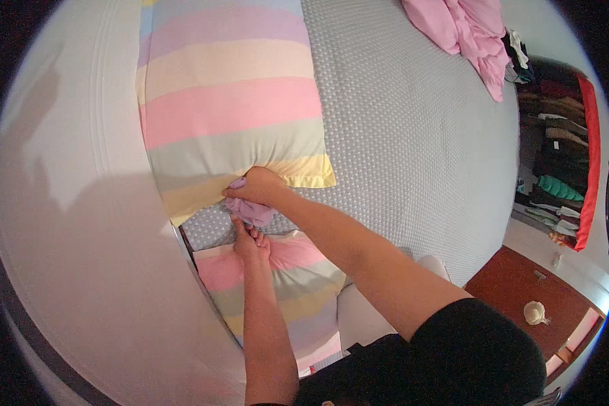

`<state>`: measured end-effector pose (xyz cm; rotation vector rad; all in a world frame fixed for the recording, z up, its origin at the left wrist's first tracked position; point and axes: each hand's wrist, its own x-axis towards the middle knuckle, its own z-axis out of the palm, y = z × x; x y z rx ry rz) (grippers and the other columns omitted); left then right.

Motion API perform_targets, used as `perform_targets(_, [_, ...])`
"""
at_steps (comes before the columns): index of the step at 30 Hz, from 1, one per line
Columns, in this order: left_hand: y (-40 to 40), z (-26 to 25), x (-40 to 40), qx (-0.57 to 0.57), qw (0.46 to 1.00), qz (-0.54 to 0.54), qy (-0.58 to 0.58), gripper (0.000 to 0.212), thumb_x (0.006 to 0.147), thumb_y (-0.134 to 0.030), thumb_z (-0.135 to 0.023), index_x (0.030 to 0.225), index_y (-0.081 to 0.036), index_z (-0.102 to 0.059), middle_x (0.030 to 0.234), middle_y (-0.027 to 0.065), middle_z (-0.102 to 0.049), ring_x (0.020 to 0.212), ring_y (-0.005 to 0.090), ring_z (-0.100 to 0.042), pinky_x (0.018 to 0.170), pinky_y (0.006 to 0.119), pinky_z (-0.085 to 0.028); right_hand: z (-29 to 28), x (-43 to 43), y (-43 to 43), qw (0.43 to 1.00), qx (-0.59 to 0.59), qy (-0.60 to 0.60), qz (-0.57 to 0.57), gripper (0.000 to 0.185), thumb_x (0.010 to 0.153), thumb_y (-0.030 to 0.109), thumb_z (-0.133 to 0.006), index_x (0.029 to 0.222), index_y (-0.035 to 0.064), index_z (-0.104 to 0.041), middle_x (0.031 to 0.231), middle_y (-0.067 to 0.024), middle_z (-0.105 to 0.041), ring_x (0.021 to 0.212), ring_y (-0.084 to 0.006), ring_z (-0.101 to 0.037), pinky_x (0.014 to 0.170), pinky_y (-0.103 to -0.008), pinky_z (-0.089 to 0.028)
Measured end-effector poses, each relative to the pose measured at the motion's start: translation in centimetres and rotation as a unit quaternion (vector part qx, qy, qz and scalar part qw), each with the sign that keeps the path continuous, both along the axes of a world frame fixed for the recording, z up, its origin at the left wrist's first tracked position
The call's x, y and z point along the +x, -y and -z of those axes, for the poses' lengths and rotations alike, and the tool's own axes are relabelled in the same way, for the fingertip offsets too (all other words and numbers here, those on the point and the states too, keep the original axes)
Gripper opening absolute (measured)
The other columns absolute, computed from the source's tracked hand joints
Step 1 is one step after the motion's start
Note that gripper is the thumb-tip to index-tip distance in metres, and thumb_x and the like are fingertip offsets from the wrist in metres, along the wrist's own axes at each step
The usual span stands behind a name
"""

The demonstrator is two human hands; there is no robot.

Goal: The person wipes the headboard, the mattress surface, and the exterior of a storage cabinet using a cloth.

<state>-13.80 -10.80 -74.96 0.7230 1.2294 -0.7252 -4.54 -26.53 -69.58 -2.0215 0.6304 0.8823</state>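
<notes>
My right hand (pixel 256 187) is at the near edge of a striped pastel pillow (pixel 228 101). Its thumb and fingers hold a crumpled light-purple cloth (pixel 254 212), which hangs over the grey dotted mattress cover (pixel 401 127). Some of the right fingers are hidden by the hand itself. Just below, my left hand (pixel 252 242) has its fingers curled, with the thumb pointing towards the purple cloth. It lies over the top of a second striped pillow (pixel 284 289), whose fabric creases beside the hand. Whether the left fingers grip anything is unclear.
A pale wall or headboard surface (pixel 81 228) runs along the left. Pink bedding (pixel 467 35) is heaped at the far right of the bed. Hanging clothes (pixel 558 147) fill an open wardrobe at right. A small cream object (pixel 535 312) rests on a reddish-brown surface (pixel 507 284).
</notes>
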Motion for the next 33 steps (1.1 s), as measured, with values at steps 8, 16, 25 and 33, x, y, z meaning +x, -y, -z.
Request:
perform_targets(8, [-0.2,1.3,0.2,-0.003,1.000,-0.002,0.028,0.050,0.086,-0.062,-0.062,0.064,-0.020,-0.045,0.050,-0.0065,-0.040,0.034,0.0089,-0.030,0.032,0.025,-0.021,-1.2,-7.2,3.4,0.934,0.249,0.199,0.162,0.048,0.085,0.049,-0.063,0.101,0.0037,-0.070,0.099,-0.0161,-0.070,0.093,-0.0287,-0.066,0.085,-0.0413,-0.050])
perform_targets(16, [-0.4,0.6,0.9,0.027,1.000,0.016,-0.002,0.054,0.080,-0.065,-0.066,0.061,-0.020,-0.044,0.048,-0.0070,-0.038,0.034,0.0086,-0.028,0.032,0.025,-0.019,-1.1,-3.3,27.2,0.774,0.282,0.231,0.517,0.046,0.100,0.044,-0.042,0.112,0.0039,-0.062,0.107,-0.0147,-0.066,0.093,-0.0281,-0.067,0.080,-0.0404,-0.057])
perform_targets(25, [0.8,0.3,0.7,0.061,0.998,0.022,-0.001,0.054,0.077,-0.063,-0.071,0.061,-0.019,-0.043,0.047,-0.0071,-0.037,0.033,0.0076,-0.027,0.031,0.023,-0.018,10.4,1.3,19.4,0.853,0.112,0.274,0.431,0.049,0.083,0.039,-0.067,0.111,-0.0016,-0.065,0.105,-0.0270,-0.067,0.097,-0.0393,-0.066,0.079,-0.0466,-0.053])
perform_targets(33, [1.6,0.4,0.4,0.119,0.992,0.004,0.034,0.052,0.079,-0.057,-0.073,0.061,-0.018,-0.044,0.048,-0.0075,-0.037,0.034,0.0070,-0.025,0.032,0.021,-0.018,8.8,-19.1,30.7,0.777,0.359,0.150,0.495,0.046,0.086,0.029,-0.068,0.120,-0.0011,-0.060,0.105,-0.0157,-0.067,0.094,-0.0270,-0.067,0.071,-0.0399,-0.055])
